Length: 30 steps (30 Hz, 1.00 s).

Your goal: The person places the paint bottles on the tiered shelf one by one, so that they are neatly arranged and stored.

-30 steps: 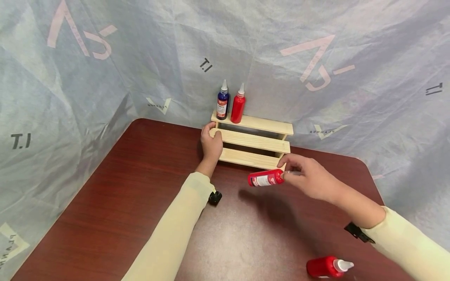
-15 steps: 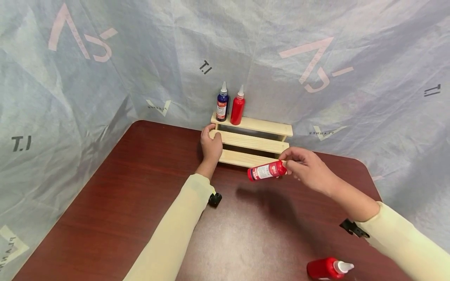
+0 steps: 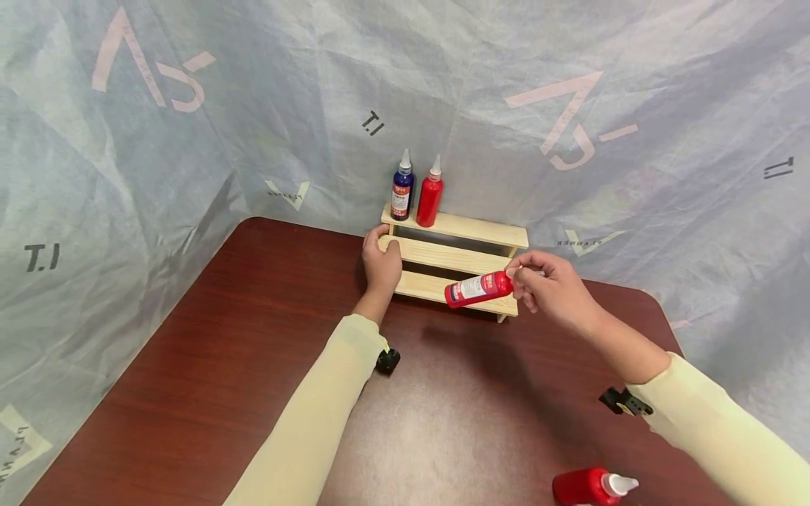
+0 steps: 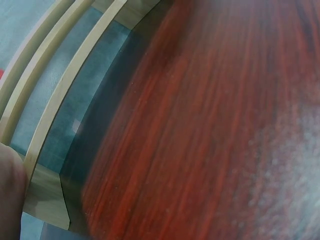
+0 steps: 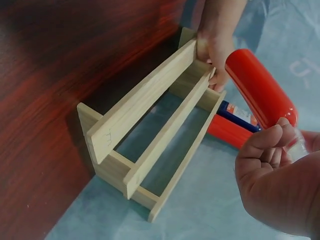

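Note:
My left hand grips the left end of a three-tier wooden rack, with the thumb over the middle board. Pinched at its neck by my right hand, a red squeeze bottle hangs tilted in front of the rack's right half. Its label faces up and the base points left; the fingers mostly hide its nozzle. On the top tier stand a dark blue bottle and another red bottle, both upright with white nozzles. The right wrist view shows the held bottle apart from the rack.
A third red bottle lies near the front right of the dark red wooden table, its nozzle pointing right. Grey printed sheeting hangs behind the rack and along the sides.
My right hand has raised the red bottle and carried it slightly farther back, from below the lowest board to in front of it. My left hand keeps its grip on the rack.

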Motion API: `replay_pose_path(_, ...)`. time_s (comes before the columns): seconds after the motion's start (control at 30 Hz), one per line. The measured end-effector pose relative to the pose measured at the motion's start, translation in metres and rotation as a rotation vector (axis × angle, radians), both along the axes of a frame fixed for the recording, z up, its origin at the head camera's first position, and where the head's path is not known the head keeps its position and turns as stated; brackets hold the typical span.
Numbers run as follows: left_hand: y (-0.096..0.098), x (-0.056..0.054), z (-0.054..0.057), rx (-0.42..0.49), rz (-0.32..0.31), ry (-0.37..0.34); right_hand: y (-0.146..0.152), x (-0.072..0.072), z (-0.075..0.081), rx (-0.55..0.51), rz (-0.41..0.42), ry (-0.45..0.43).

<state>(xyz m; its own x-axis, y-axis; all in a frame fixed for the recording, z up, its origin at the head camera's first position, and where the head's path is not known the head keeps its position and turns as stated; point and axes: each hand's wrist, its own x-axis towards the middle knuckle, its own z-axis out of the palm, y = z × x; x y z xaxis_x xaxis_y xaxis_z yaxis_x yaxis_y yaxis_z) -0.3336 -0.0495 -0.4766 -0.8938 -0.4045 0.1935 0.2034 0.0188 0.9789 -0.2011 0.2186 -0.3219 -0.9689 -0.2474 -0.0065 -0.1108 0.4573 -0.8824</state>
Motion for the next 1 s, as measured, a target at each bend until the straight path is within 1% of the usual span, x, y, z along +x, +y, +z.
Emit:
replay_pose_path(0.17, 0.0, 0.0, -0.001, -0.005, -0.001, 0.005, -0.001, -0.009, -0.003, -0.073, -0.04, -0.017)
replay_pose_path(0.33, 0.0, 0.0, 0.0, -0.008, 0.004, 0.007, -0.004, -0.016, -0.004, -0.144, -0.084, -0.061)
replay_pose_path(0.6, 0.0, 0.0, 0.0, -0.002, 0.003, 0.007, -0.008, -0.024, -0.001, -0.272, -0.114, -0.159)
replay_pose_path(0.8, 0.0, 0.001, 0.0, 0.008, -0.014, -0.002, -0.008, -0.029, 0.001, -0.339, -0.131, -0.235)
replay_pose_path(1.0, 0.0, 0.001, 0.0, 0.005, -0.011, -0.001, -0.008, -0.037, 0.001, -0.423, -0.154, -0.298)
